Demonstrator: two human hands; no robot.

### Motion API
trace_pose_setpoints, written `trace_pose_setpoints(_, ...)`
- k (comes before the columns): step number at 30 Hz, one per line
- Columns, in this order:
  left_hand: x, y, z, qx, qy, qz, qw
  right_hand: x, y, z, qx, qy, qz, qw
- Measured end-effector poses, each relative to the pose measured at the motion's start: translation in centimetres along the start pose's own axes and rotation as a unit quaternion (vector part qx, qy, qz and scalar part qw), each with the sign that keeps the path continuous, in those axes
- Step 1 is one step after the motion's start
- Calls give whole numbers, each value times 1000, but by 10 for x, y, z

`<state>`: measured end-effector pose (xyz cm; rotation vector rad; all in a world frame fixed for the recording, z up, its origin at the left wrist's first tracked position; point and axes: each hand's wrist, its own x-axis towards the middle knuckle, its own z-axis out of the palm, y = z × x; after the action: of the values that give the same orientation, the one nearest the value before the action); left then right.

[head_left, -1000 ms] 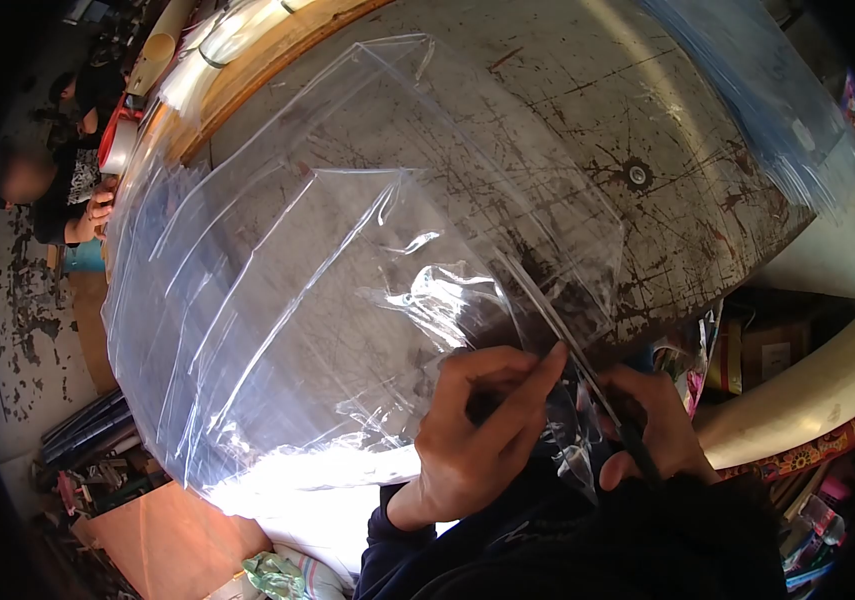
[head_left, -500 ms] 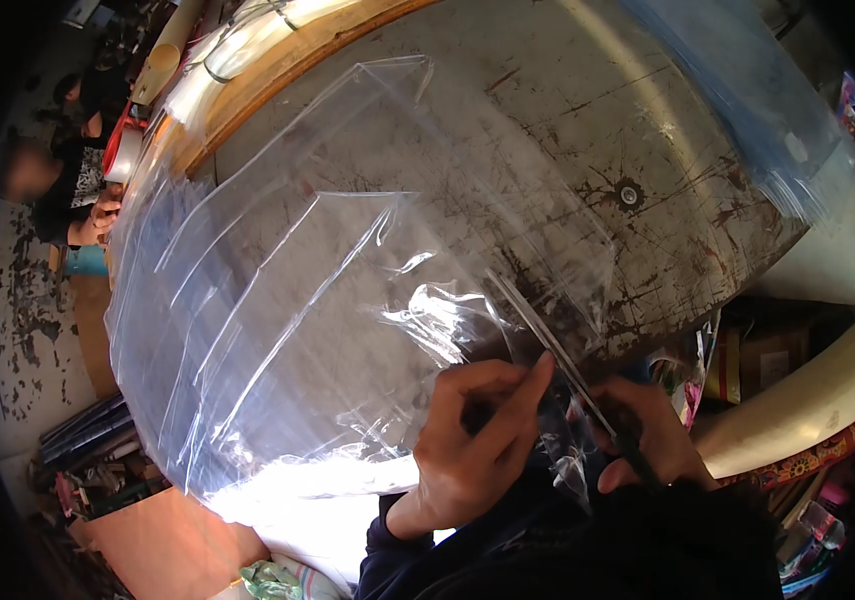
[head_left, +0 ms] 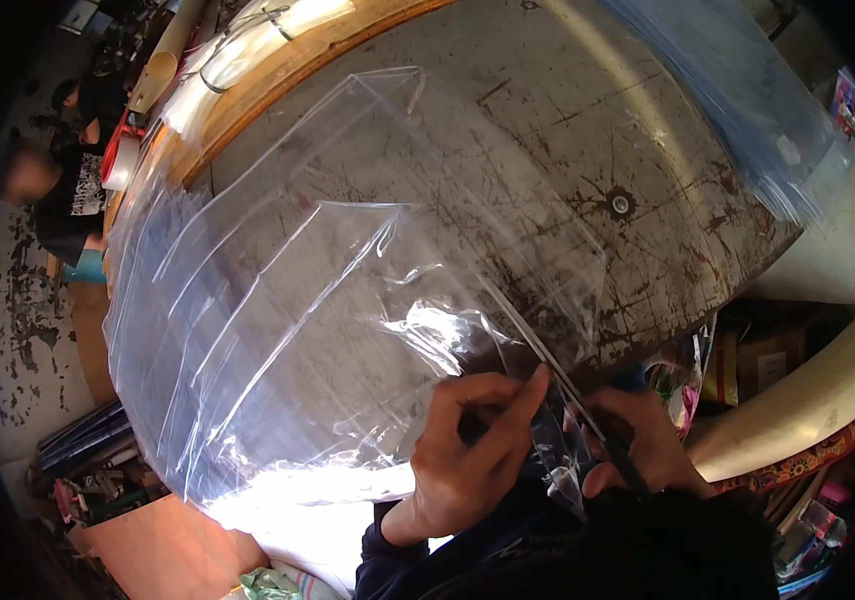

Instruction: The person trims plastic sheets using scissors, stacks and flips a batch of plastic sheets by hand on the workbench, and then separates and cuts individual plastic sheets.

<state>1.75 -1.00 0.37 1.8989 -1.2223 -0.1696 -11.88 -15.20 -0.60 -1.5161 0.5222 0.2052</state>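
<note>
Clear plastic sheets [head_left: 287,290] lie folded and layered over the worn table. My left hand [head_left: 472,450] pinches the near right edge of the plastic, thumb and forefinger together. Just right of it, my right hand [head_left: 642,440] is wrapped round the dark handle of a long, thin metal tool [head_left: 537,345]. The tool's blade slants up and left along the plastic, past my left fingertips. Whether it is a knife or scissors I cannot tell. A narrow crumpled strip of plastic [head_left: 559,465] hangs between my hands.
Bluish plastic sheets [head_left: 747,100] are stacked at the table's far right. A wooden edge [head_left: 277,85] with tied clear strips runs along the upper left. Beyond it is a person [head_left: 57,200]. A cream roll [head_left: 797,405] and boxes stand at the right, below the table edge.
The view has shifted slightly, so the table and plastic appear a little lower and further left. Both hands keep their grips. The other person's hand has dropped from view.
</note>
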Motion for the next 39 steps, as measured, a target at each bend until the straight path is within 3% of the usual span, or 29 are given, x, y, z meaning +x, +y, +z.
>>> trace_pose_setpoints(6, 1, 0, 1, 1, 13, 1, 1000, -1, 7, 2, 58, -10, -25, 998)
trace_pose_setpoints(9, 1, -1, 1, 6, 12, -1, 1000, -1, 7, 1, 15, -23, -47, 998)
trace_pose_setpoints(13, 1, 0, 0, 4, 4, -4, 1000, 0, 7, 5, 52, -38, -9, 998)
trace_pose_setpoints(15, 1, -1, 1, -6, 6, -2, 1000, 3, 15, 11, -15, 15, -121, 992)
trace_pose_setpoints(31, 0, -2, 1, -60, 8, -17, 998, 9, 5, 15, -38, 25, -137, 990)
trace_pose_setpoints(37, 1, -2, -1, -72, 9, -23, 997, 5, 13, 13, -9, -11, -87, 996)
trace_pose_setpoints(39, 2, 2, -3, -67, 10, -48, 997, 1, 10, 13, 125, -12, -11, 992)
